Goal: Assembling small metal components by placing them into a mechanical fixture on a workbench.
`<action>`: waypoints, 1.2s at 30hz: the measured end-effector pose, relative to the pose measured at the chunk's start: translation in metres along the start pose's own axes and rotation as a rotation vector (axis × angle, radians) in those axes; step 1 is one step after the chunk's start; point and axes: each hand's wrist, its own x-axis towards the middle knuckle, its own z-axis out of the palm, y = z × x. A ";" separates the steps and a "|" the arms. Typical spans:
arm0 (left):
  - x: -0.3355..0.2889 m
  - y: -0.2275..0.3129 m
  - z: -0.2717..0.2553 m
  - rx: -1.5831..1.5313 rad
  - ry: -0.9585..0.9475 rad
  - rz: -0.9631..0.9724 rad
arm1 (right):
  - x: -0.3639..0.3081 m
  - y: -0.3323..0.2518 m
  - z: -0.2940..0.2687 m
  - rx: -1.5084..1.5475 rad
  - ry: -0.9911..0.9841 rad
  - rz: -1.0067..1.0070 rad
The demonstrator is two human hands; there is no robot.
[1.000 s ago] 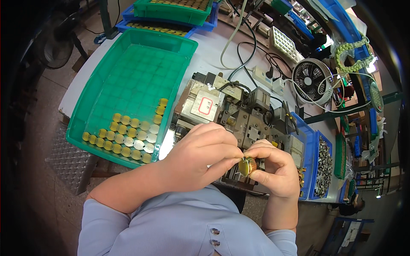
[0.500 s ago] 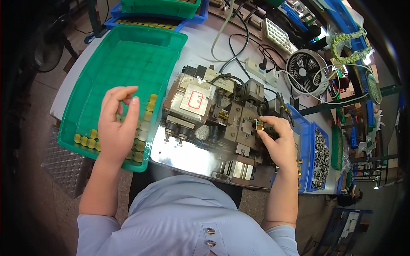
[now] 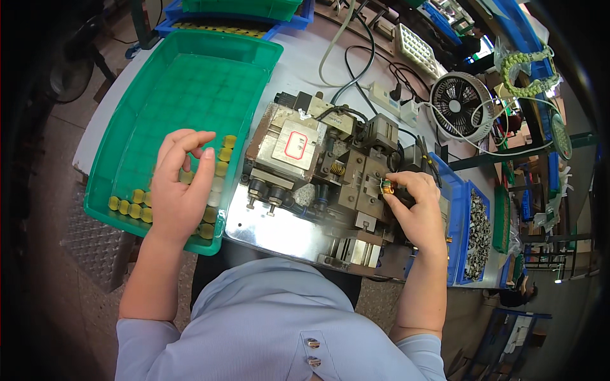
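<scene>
My right hand (image 3: 416,203) pinches a small copper-and-green coil component (image 3: 387,187) between thumb and fingertips, at the right side of a metal bench machine (image 3: 318,165). Whether the component touches the machine, I cannot tell. My left hand (image 3: 181,190) hovers over the near right part of a green plastic tray (image 3: 184,47). Its fingers are bent, with a gap between thumb and forefinger and nothing visible in it. Under and around that hand, rows of small yellow round-sided pieces (image 3: 135,211) lie in the tray, partly hidden by it.
A blue bin (image 3: 475,235) full of small metal parts stands at the right. Behind the machine are a round fan (image 3: 455,105), a power strip (image 3: 384,98) and loose cables. More stacked trays (image 3: 238,9) sit at the far left.
My left hand has shifted slightly to the right over the tray. The right hand keeps its pinch on the coil component in nearly the same place. The whole view has moved a little.
</scene>
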 end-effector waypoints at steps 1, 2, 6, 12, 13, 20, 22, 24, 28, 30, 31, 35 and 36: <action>0.000 0.000 0.000 -0.001 -0.004 0.002 | 0.000 0.000 0.001 -0.015 -0.002 -0.018; -0.001 0.000 0.000 -0.002 -0.008 0.003 | 0.000 0.000 0.002 -0.030 -0.003 -0.035; -0.001 0.001 0.000 -0.002 -0.020 0.003 | 0.002 -0.003 0.006 -0.065 -0.013 -0.078; -0.002 0.000 0.000 0.004 -0.033 0.000 | 0.003 -0.010 0.006 -0.130 0.009 -0.137; -0.002 -0.001 0.000 0.003 -0.035 0.003 | 0.002 -0.012 0.006 -0.154 0.029 -0.154; -0.002 0.001 0.000 -0.006 -0.041 -0.020 | -0.010 -0.022 0.013 -0.472 0.046 -0.270; -0.002 0.006 -0.003 -0.020 -0.063 -0.002 | -0.008 -0.022 0.014 -0.443 0.029 -0.264; 0.001 0.013 -0.004 -0.031 -0.084 0.021 | -0.007 -0.022 0.013 -0.410 0.018 -0.259; 0.016 0.041 0.004 -0.051 -0.142 0.161 | -0.008 -0.017 0.015 -0.378 0.030 -0.266; 0.026 0.062 0.014 -0.074 -0.193 0.226 | -0.011 -0.016 0.015 -0.363 0.049 -0.264; 0.030 0.073 0.020 -0.088 -0.225 0.243 | -0.012 -0.015 0.015 -0.361 0.056 -0.271; 0.038 0.095 0.046 -0.028 -0.301 0.446 | -0.012 -0.009 0.015 -0.361 0.086 -0.299; 0.037 0.097 0.050 -0.041 -0.298 0.440 | -0.012 -0.009 0.014 -0.374 0.078 -0.302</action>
